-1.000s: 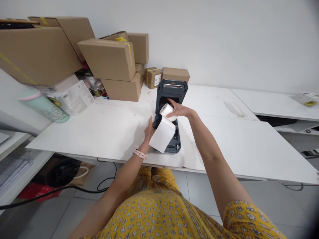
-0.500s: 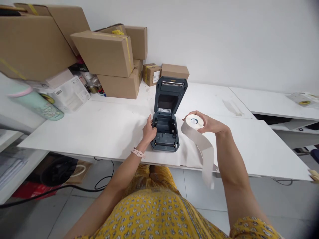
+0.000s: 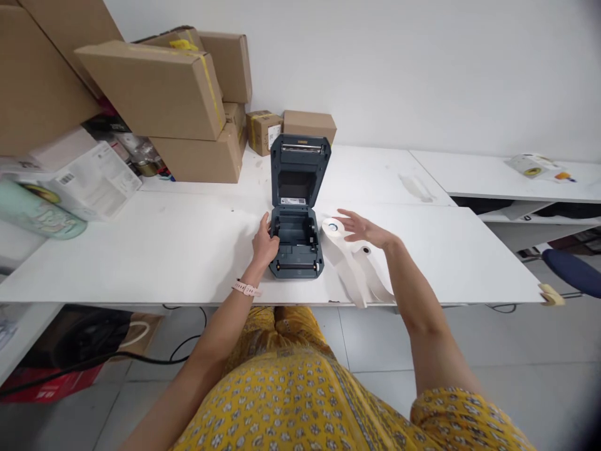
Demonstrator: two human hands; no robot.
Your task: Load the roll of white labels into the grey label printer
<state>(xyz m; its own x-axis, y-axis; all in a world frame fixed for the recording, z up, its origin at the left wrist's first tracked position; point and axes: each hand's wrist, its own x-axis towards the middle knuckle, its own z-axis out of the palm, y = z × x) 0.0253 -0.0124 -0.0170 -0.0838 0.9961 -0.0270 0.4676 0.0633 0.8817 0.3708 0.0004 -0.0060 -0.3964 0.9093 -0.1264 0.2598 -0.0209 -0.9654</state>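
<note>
A dark grey label printer [image 3: 295, 257] stands on the white table with its lid [image 3: 300, 169] raised; its roll bay looks bare. My left hand [image 3: 265, 243] grips the printer's left wall, thumb over the rim. Just right of the printer sits a white label roll [image 3: 333, 229], its loose strip trailing to the table's front edge. Beside it my right hand [image 3: 364, 228] hovers open, fingers spread. A second, smaller paper roll [image 3: 375, 270] with a dark core lies below that hand, its strip also unrolled toward the edge.
Cardboard boxes [image 3: 154, 91] are stacked at the back left, with two small boxes [image 3: 310, 125] behind the printer. A green bottle [image 3: 42, 210] and a white box [image 3: 89, 178] lie at far left. Another wrapped roll [image 3: 535, 166] rests on the right-hand table [image 3: 474, 178].
My right hand has set the label roll down beside the printer and let go, its fingers now spread. The second roll has come into sight. My left hand stays on the printer.
</note>
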